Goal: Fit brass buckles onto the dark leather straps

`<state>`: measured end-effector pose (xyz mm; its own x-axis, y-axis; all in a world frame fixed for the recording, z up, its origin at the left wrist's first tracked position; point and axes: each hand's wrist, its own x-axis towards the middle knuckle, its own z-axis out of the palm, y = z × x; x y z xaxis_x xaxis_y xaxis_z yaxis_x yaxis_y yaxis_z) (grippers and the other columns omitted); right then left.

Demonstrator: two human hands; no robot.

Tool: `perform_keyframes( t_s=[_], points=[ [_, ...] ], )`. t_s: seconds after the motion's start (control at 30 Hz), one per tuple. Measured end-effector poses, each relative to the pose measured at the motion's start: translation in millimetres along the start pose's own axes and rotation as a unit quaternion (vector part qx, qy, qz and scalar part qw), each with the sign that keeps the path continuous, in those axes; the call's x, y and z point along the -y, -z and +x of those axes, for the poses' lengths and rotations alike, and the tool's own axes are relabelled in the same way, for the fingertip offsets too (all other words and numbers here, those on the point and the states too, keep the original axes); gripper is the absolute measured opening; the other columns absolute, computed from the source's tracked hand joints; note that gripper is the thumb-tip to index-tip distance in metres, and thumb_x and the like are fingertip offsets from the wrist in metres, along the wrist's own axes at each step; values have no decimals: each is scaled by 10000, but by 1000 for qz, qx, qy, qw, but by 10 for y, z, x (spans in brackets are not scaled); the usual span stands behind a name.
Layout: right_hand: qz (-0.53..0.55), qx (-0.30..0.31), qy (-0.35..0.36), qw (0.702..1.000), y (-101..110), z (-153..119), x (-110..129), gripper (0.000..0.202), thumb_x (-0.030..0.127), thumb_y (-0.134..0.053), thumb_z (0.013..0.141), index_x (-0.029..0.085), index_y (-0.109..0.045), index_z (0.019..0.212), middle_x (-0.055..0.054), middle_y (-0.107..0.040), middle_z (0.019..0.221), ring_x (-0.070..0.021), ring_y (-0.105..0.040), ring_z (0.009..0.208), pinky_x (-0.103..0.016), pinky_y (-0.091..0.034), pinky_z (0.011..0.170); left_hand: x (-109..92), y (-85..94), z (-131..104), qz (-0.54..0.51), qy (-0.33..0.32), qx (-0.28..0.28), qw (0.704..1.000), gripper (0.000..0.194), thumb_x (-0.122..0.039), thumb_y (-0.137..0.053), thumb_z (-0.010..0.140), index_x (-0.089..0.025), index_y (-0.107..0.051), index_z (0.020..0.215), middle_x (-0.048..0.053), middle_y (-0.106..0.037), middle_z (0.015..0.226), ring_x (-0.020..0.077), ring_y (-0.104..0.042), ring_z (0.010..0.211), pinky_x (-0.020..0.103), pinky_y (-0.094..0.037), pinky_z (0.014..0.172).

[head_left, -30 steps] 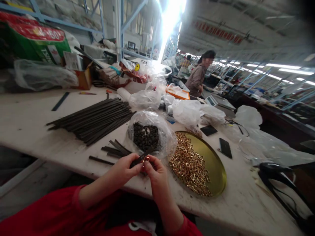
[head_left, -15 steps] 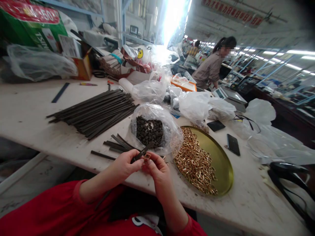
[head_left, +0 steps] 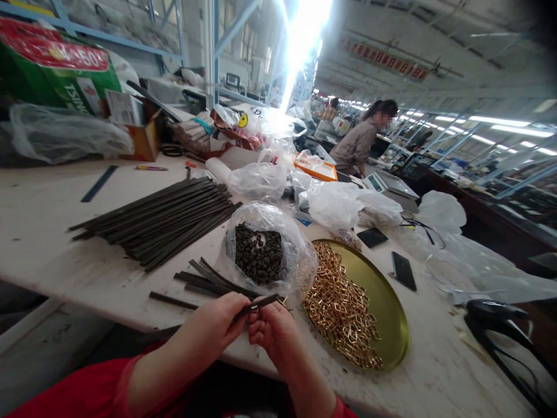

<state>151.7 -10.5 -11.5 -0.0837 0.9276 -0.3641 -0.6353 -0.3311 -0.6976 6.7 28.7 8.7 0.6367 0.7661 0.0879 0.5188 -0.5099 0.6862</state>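
Note:
My left hand is closed round a flat black strap, whose free end sticks out to the right. Close against it, my right hand has its fingers curled and pinched at the strap. A small glint shows between the fingertips; the gold buckle seen there earlier is largely hidden now. Just beyond my hands, a clear plastic bag holds many small black loops. To the right, a round gold tray carries a heap of gold square buckles.
A stack of long black straps lies at the left, with several loose strips nearer me. Past the tray are a phone and a dark flat pad. Plastic bags crowd the back. A person stands beyond the table.
My view has tilted up a little, so the table sits lower. The strap has turned flatter, and the gold buckle has gone mostly out of sight between my fingers.

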Motion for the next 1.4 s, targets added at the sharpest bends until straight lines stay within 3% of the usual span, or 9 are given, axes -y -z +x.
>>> perform_keyframes(
  t_s=[0.1, 0.27, 0.47, 0.6, 0.8, 0.93, 1.17, 1.3, 1.4],
  points=[
    [-70, -18, 24, 997, -27, -17, 8, 297, 308, -763, 607, 117, -597, 762, 14, -608, 601, -52, -524, 461, -145, -439, 438, 41, 12, -10, -38, 8, -6, 999, 175, -244, -397, 807, -179, -559, 808, 17, -590, 774, 168, -548, 725, 255, -414, 679],
    [-133, -69, 113, 982, -87, -59, -58, 297, 367, -739, 620, 135, -570, 695, 10, -627, 630, -69, -524, 480, -190, -447, 480, 67, 63, 12, -175, 97, -38, 979, 238, -392, -495, 775, -160, -527, 819, -4, -581, 735, 164, -532, 703, 259, -418, 660],
    [-166, -22, 95, 981, -114, -143, -104, 316, 417, -694, 667, 129, -578, 726, -20, -640, 675, -77, -527, 513, -207, -430, 511, 33, 80, -10, -307, 131, 14, 943, 286, -447, -485, 740, -163, -498, 718, -44, -494, 623, 108, -460, 581, 211, -387, 562],
    [-188, -1, 150, 971, -63, -141, -88, 300, 356, -729, 629, 158, -585, 800, 12, -621, 678, -81, -526, 564, -192, -401, 509, -15, 110, -43, -257, 164, 66, 950, 233, -407, -476, 740, -182, -476, 681, -88, -396, 539, 76, -315, 452, 186, -248, 421],
    [-225, 15, 176, 958, -16, -182, -87, 228, 273, -674, 694, 182, -580, 881, 40, -592, 623, -86, -515, 550, -193, -387, 490, -135, 147, -29, -231, 122, 79, 962, 234, -395, -447, 744, -189, -451, 634, -58, -446, 600, 107, -420, 574, 203, -352, 554],
    [-157, -38, 202, 966, 0, -227, -66, 229, 313, -684, 708, 180, -609, 878, 46, -584, 634, -68, -525, 538, -199, -439, 554, -116, 239, -79, -172, 109, 78, 976, 362, -482, -334, 814, -190, -464, 644, -47, -435, 599, 113, -392, 534, 214, -327, 510],
    [80, -95, 99, 987, -73, -258, -60, 386, 259, -807, 566, 186, -632, 902, 45, -622, 691, -37, -572, 551, -134, -489, 531, -19, 238, -246, -38, 57, 91, 994, 331, -403, -335, 879, -181, -573, 817, 9, -611, 780, 172, -546, 735, 236, -393, 670],
    [123, -94, 65, 986, -112, -264, -76, 394, 244, -823, 543, 191, -631, 883, 53, -624, 638, -43, -590, 538, -128, -504, 512, -46, 173, -207, -12, 34, 64, 997, 311, -363, -348, 889, -181, -600, 887, 34, -648, 880, 191, -572, 817, 252, -402, 733],
    [128, -93, 54, 986, -112, -268, -96, 389, 238, -822, 546, 181, -629, 880, 40, -644, 657, -50, -603, 549, -135, -513, 521, -71, 170, -162, 3, 22, 76, 997, 318, -350, -335, 896, -182, -603, 860, 38, -648, 855, 189, -576, 792, 257, -404, 714]
  ],
)
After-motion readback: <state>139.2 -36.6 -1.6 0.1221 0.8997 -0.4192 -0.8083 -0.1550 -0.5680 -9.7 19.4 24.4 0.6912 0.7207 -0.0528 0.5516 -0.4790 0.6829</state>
